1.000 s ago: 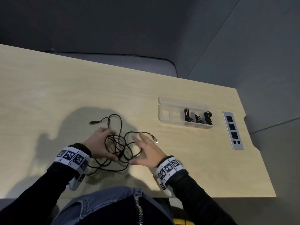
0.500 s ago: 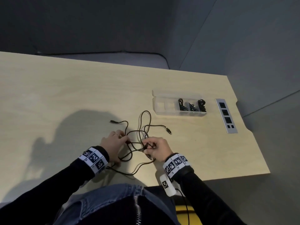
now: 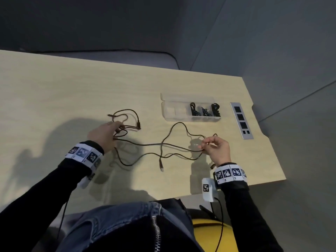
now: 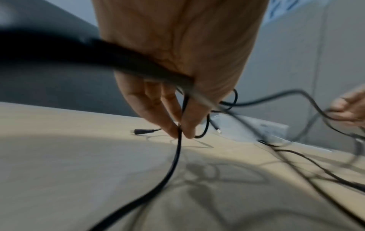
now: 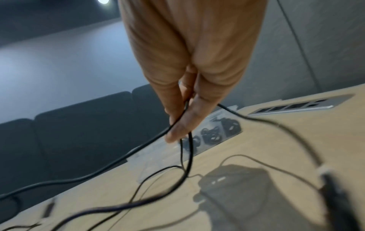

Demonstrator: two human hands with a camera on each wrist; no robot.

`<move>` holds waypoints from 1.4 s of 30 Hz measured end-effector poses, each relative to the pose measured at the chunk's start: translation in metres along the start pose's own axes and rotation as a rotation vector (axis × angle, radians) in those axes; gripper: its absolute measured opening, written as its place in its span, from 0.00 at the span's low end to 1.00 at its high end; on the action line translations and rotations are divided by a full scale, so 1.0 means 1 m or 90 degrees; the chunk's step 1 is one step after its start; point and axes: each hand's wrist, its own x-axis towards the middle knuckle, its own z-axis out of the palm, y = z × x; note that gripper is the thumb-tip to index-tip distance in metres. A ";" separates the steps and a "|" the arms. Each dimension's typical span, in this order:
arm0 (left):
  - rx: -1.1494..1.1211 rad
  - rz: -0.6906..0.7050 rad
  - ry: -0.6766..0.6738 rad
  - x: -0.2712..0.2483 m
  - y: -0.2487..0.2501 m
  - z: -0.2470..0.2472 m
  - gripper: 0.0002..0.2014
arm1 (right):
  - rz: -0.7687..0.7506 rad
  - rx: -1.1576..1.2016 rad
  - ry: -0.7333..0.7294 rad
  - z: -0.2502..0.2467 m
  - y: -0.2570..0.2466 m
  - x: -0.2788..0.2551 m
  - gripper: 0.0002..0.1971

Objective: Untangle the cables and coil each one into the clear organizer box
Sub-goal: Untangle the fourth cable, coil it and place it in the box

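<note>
Thin black cables point(image 3: 160, 145) stretch in loose loops across the wooden table between my two hands. My left hand point(image 3: 109, 133) pinches a bunch of cable loops at the left; in the left wrist view its fingertips point(image 4: 175, 131) close on a black cable point(image 4: 173, 162). My right hand point(image 3: 209, 145), lifted above the table at the right, pinches cable strands point(image 5: 187, 150) between thumb and fingers. One plug end point(image 3: 161, 167) lies on the table between the hands. The clear organizer box point(image 3: 171, 111) sits beyond, lid open, with three coiled black cables point(image 3: 205, 110) in its right compartments.
A silver socket strip point(image 3: 241, 120) is set into the table right of the box. The table's right edge point(image 3: 267, 142) lies close to my right hand. Grey upholstered seating point(image 3: 109, 57) runs behind the table.
My hands have drawn apart, the right one moving right and up with its strands. The tangled knot has opened into long loops stretched between them.
</note>
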 end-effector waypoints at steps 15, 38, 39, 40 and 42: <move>-0.198 -0.068 0.133 -0.005 0.005 -0.011 0.43 | -0.153 -0.454 -0.034 0.004 -0.010 -0.011 0.14; -0.103 0.249 -0.063 -0.036 0.041 0.019 0.32 | -0.198 -0.483 -0.507 0.080 -0.058 -0.046 0.11; -0.100 0.268 -0.059 -0.035 0.044 0.016 0.33 | -0.225 -0.460 -0.493 0.074 -0.074 -0.047 0.12; -0.098 0.276 -0.057 -0.035 0.046 0.014 0.34 | -0.259 -0.438 -0.464 0.067 -0.089 -0.048 0.13; -0.120 0.258 -0.052 -0.030 0.045 0.009 0.37 | -0.316 -0.380 -0.372 0.049 -0.116 -0.048 0.11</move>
